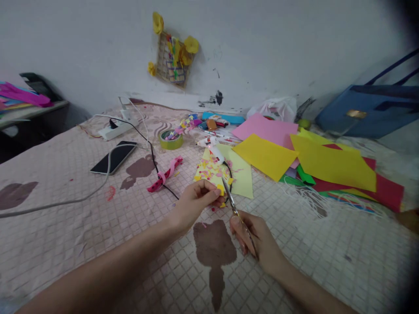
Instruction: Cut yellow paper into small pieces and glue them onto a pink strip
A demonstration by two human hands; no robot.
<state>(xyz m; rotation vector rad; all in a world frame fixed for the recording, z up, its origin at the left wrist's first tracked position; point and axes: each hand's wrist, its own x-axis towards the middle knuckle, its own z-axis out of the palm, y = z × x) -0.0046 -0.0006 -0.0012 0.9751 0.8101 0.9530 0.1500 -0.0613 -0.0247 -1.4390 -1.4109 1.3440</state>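
Between the thumb and fingers of my left hand is pinched a small yellow paper piece. My right hand is closed around the handles of a pair of scissors, whose blades point up and away beside the yellow piece. Whether the blades touch the paper I cannot tell. Just beyond both hands, pink and yellow paper scraps lie scattered over a pale yellow sheet. A white glue gun with a black cord rests on that sheet.
Coloured sheets and white string lie to the right, near a blue bag. On the left are a phone, a power strip and trailing cables. A roll of green tape and a pink ribboned strip sit nearer the middle.
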